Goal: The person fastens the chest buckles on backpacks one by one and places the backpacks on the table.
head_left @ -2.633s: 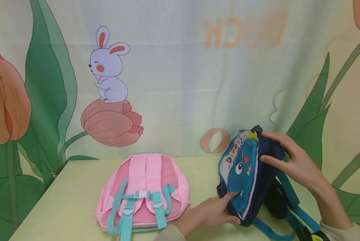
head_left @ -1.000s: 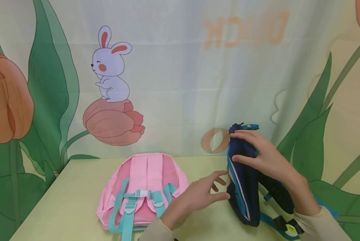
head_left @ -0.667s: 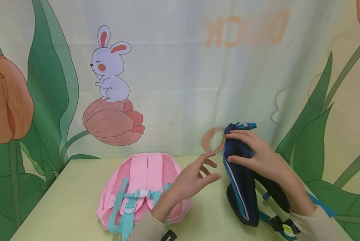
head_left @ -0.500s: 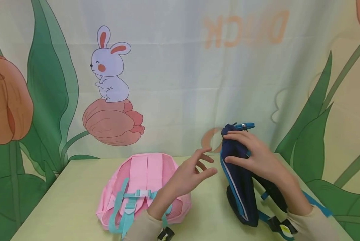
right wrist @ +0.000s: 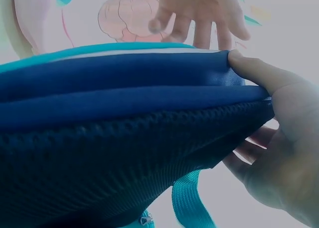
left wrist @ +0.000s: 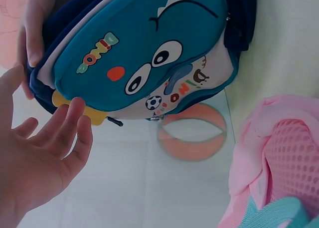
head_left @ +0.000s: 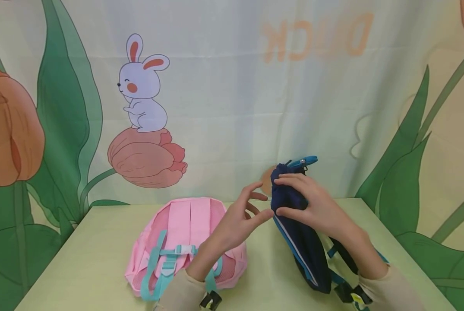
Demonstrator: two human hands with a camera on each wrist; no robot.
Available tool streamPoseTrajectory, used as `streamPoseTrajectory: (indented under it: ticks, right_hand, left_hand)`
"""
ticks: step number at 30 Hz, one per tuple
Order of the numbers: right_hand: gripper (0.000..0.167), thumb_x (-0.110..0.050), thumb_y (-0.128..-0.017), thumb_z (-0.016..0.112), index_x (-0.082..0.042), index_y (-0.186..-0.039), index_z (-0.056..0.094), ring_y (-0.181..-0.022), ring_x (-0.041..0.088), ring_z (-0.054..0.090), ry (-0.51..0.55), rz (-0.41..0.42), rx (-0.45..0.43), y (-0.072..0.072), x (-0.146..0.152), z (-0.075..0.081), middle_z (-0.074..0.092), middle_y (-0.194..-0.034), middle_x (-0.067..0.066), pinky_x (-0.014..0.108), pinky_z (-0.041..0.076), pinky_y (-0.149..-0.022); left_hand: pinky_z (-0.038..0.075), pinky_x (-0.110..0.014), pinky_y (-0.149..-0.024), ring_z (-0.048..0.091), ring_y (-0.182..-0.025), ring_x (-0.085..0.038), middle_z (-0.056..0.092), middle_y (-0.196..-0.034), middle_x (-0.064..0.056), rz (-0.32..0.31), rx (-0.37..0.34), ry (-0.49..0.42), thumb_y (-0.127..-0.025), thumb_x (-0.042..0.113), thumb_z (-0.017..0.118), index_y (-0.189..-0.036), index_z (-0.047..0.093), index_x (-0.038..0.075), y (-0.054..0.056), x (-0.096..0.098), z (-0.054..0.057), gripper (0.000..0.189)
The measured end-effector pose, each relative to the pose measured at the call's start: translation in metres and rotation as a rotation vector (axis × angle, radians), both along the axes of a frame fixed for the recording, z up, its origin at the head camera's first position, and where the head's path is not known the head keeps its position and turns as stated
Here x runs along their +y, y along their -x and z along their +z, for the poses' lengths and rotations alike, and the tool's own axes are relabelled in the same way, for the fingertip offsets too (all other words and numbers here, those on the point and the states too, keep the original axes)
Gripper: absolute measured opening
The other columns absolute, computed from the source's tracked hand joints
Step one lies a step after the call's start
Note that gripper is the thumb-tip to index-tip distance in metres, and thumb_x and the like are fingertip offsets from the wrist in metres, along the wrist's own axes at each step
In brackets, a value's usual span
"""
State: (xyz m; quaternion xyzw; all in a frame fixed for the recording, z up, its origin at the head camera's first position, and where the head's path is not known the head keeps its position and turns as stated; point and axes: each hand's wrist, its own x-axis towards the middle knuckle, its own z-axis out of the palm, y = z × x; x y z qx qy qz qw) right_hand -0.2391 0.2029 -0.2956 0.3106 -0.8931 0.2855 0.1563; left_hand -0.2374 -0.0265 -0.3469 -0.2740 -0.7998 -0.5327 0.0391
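A navy and blue child's backpack [head_left: 299, 237] stands side-on on the table, leaning left. My right hand [head_left: 315, 203] grips its top, thumb on the near side, as the right wrist view also shows with the thumb over the backpack's [right wrist: 109, 73] edge. My left hand [head_left: 235, 220] hovers just left of the backpack's top, fingers spread and slightly bent, holding nothing. From the left wrist view, the backpack's front [left wrist: 144, 58] shows a cartoon dinosaur face with eyes and a white toothed mouth; my left hand [left wrist: 45, 158] faces it, palm up and fingertips close to the yellow trim.
A pink backpack [head_left: 198, 216] with turquoise straps stands back-side out at the table's middle left, partly behind my left forearm. The pale green table [head_left: 80, 259] ends at a printed curtain [head_left: 224, 108]. Blue straps [head_left: 336, 278] trail beneath my right forearm.
The blue backpack has turned from showing its face to side-on, and its top has tilted left under my right hand. My left hand has left its lower front and risen beside the top.
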Motion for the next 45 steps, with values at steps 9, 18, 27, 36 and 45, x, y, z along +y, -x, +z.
streamPoseTrajectory:
  ticks: [9, 18, 27, 36, 45]
  right_hand:
    - [0.067, -0.041, -0.085, 0.077, -0.023, -0.144, 0.049, -0.136, 0.026, 0.046, 0.015, 0.035, -0.020, -0.001, -0.016, -0.010, 0.049, -0.147, 0.003, 0.057, 0.046, -0.103]
    - [0.069, -0.035, -0.084, 0.080, -0.026, -0.145, 0.047, -0.135, 0.021, 0.044, 0.029, 0.117, -0.022, -0.001, -0.028, -0.021, 0.048, -0.146, -0.001, 0.051, 0.046, -0.105]
    - [0.072, -0.036, -0.085, 0.079, -0.026, -0.147, 0.044, -0.138, 0.017, 0.042, 0.022, 0.205, -0.034, -0.004, -0.025, -0.032, 0.044, -0.149, -0.007, 0.048, 0.044, -0.107]
    - [0.064, -0.034, -0.088, 0.075, -0.028, -0.145, 0.047, -0.138, 0.016, 0.044, 0.045, 0.139, -0.060, -0.010, 0.005, -0.029, 0.048, -0.147, -0.009, 0.050, 0.042, -0.108]
    - [0.047, -0.028, -0.093, 0.071, -0.033, -0.136, 0.054, -0.127, 0.006, 0.051, 0.020, 0.082, -0.032, -0.010, 0.044, -0.038, 0.055, -0.137, -0.012, 0.023, 0.044, -0.101]
  left_hand:
    - [0.051, -0.033, -0.083, 0.061, -0.097, -0.012, 0.059, -0.127, 0.006, 0.025, -0.001, -0.005, -0.093, 0.056, 0.061, -0.152, 0.028, 0.039, 0.002, -0.007, -0.003, 0.069]
    - [0.051, -0.035, -0.081, 0.061, -0.096, -0.014, 0.062, -0.116, 0.004, 0.101, -0.002, 0.019, -0.091, 0.053, 0.065, -0.150, 0.033, 0.039, 0.002, -0.017, -0.007, 0.068]
    - [0.053, -0.034, -0.078, 0.063, -0.091, -0.013, 0.067, -0.104, 0.003, 0.135, -0.014, 0.051, -0.090, 0.041, 0.071, -0.147, 0.042, 0.030, -0.001, -0.027, -0.011, 0.065]
    - [0.052, -0.031, -0.075, 0.063, -0.086, -0.014, 0.069, -0.095, 0.003, 0.153, -0.049, 0.081, -0.089, 0.038, 0.071, -0.139, 0.053, 0.030, -0.001, -0.036, -0.025, 0.053]
    - [0.051, -0.030, -0.072, 0.063, -0.086, -0.012, 0.069, -0.094, 0.004, 0.122, -0.113, 0.173, -0.088, 0.042, 0.072, -0.135, 0.054, 0.026, -0.001, -0.038, -0.037, 0.053]
